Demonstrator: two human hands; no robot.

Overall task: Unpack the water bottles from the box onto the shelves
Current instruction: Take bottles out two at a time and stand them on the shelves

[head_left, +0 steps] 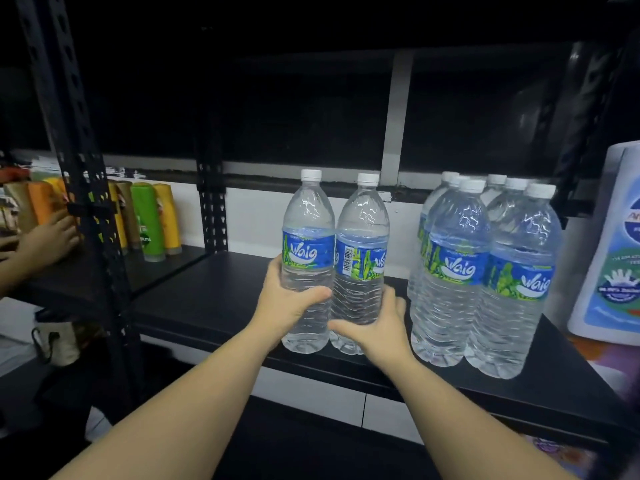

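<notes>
Your left hand wraps around the left bottle, and your right hand curls around the right bottle. Both bottles stand upright, touching, near the front edge of the black shelf. Just to their right stands a cluster of six bottles, blocking that side. Beyond it sits a white jug. Left, past the black post, colourful tubes line up, with another person's hand beside them.

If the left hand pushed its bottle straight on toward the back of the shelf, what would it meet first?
Probably nothing: behind the left hand and its bottle the shelf looks bare up to the back wall, though depth is unclear.
</notes>
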